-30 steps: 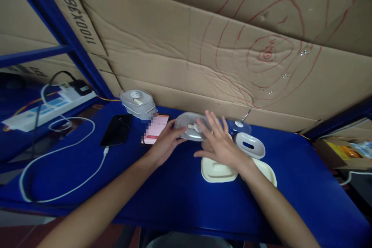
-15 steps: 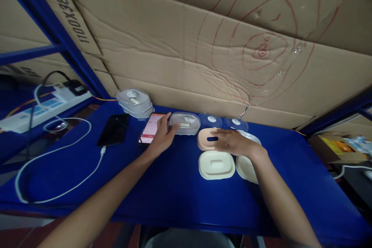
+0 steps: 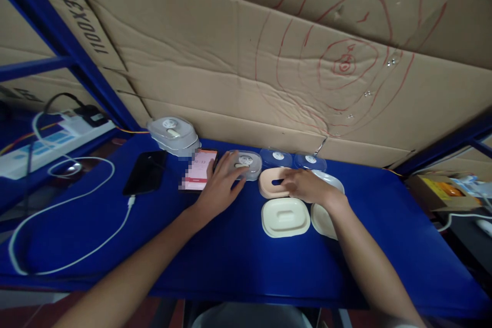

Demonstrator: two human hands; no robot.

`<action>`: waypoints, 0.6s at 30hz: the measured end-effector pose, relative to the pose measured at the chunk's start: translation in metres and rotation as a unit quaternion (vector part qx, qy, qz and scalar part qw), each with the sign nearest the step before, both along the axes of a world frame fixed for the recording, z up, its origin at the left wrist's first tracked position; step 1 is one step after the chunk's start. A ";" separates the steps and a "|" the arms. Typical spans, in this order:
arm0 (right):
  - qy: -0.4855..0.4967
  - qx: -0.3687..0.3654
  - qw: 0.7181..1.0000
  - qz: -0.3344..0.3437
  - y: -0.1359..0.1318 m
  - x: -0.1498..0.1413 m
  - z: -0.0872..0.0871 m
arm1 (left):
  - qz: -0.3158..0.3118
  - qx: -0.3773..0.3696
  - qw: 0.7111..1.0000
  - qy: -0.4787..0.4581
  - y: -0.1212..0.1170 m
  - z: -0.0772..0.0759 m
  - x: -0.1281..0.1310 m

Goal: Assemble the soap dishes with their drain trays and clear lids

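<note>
My left hand (image 3: 222, 180) has its fingers spread over a clear plastic container (image 3: 253, 166) with a round label and a small pale stick in it. Whether the fingertips press on it, I cannot tell. My right hand (image 3: 307, 186) is curled over the right end of a peach oval piece (image 3: 268, 183), fingertips at its dark slot. The hand hides that end. Just below lies a cream oval lid (image 3: 285, 218) with a raised bar. Under my right wrist, another cream piece (image 3: 322, 220) and a white piece (image 3: 329, 180) are partly covered.
Two clear lids (image 3: 275, 158) with round labels lie along the cardboard wall (image 3: 192, 51). Stacked clear containers (image 3: 173, 135) stand back left. A lit phone (image 3: 195, 177) and a dark phone (image 3: 145, 173) on a white cable (image 3: 77, 196) lie on the blue table (image 3: 238, 261).
My left hand has opened from the container's left edge and spread its fingers over its top. My right fingers have curled more at the slot. The view has shifted slightly.
</note>
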State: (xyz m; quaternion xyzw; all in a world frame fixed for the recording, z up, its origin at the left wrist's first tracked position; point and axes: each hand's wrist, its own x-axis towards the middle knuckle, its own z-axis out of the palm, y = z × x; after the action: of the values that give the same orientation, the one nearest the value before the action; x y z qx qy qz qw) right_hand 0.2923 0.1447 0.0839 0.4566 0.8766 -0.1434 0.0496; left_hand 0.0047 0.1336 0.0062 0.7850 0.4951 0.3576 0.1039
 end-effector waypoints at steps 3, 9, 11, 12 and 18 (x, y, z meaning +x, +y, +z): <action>0.046 -0.017 0.999 0.010 0.000 0.003 0.007 | 0.005 0.003 1.000 0.027 0.001 0.000 -0.001; 0.137 0.044 0.989 -0.016 -0.001 0.009 0.024 | -0.018 0.007 0.998 -0.063 -0.003 0.009 0.003; 0.172 0.053 0.984 -0.017 -0.005 0.005 0.030 | -0.050 -0.063 0.983 -0.165 -0.012 0.013 0.009; 0.192 0.050 0.980 -0.013 -0.008 0.002 0.033 | -0.069 -0.121 0.963 -0.230 -0.017 0.016 0.013; 0.291 -0.084 0.948 0.097 -0.021 -0.012 0.046 | -0.140 -0.341 0.796 -0.480 -0.036 0.032 0.023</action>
State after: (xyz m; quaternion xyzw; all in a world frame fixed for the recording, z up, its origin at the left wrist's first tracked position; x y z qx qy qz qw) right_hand 0.2799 0.1241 0.1299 0.3019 0.8777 -0.3381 -0.1558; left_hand 0.0279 0.0975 0.0379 0.4869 0.3567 0.4779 0.6383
